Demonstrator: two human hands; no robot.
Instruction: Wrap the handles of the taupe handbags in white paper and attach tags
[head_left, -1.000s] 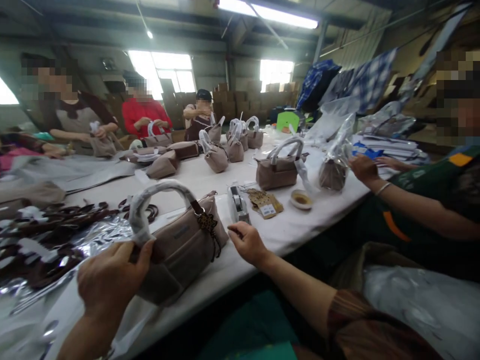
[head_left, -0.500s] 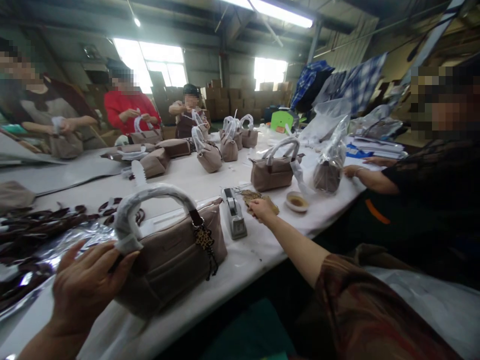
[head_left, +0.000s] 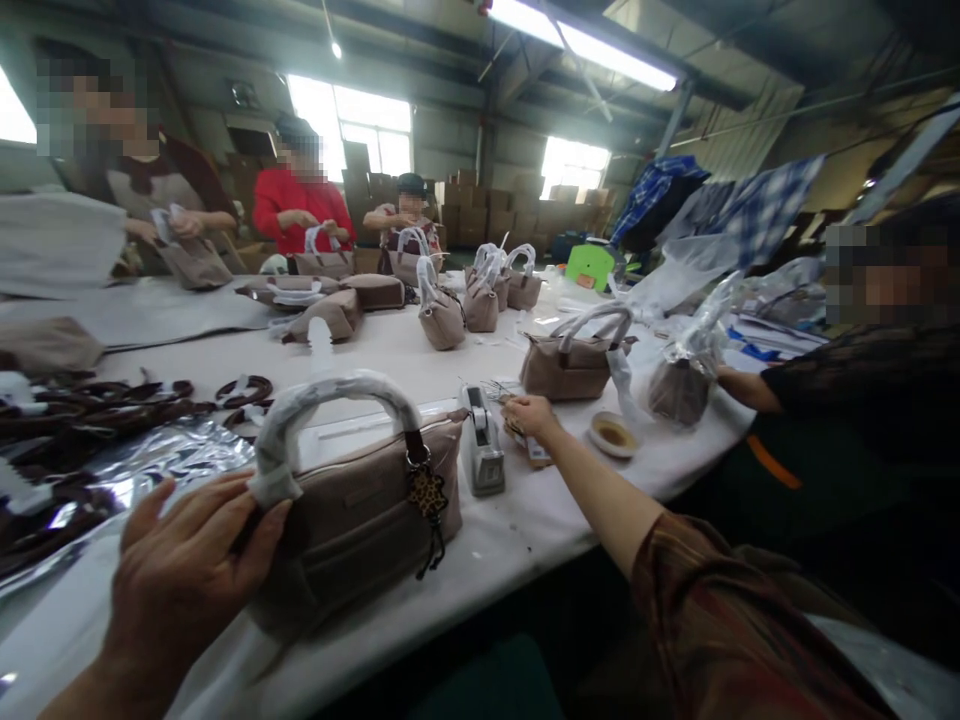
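A taupe handbag (head_left: 360, 520) with a white-wrapped handle and a leopard-print charm (head_left: 429, 495) stands at the near edge of the white table (head_left: 510, 530). My left hand (head_left: 184, 580) grips the bag's left end, fingers curled around it. My right hand (head_left: 529, 415) reaches out past the tape dispenser (head_left: 482, 452) and rests, fingers curled, on a pile of paper tags (head_left: 529, 448). What its fingertips pinch is hidden.
More taupe bags (head_left: 566, 365) stand along the table, one in a clear plastic sack (head_left: 679, 385). A roll of tape (head_left: 613, 435) lies by the tags. Brown straps (head_left: 97, 400) and silver film (head_left: 150, 470) lie at left. Several people work around the table.
My right hand has moved from the near table edge beside the dispenser out to the tag pile and stays there. My left hand keeps hold of the bag. The view shifted slightly.
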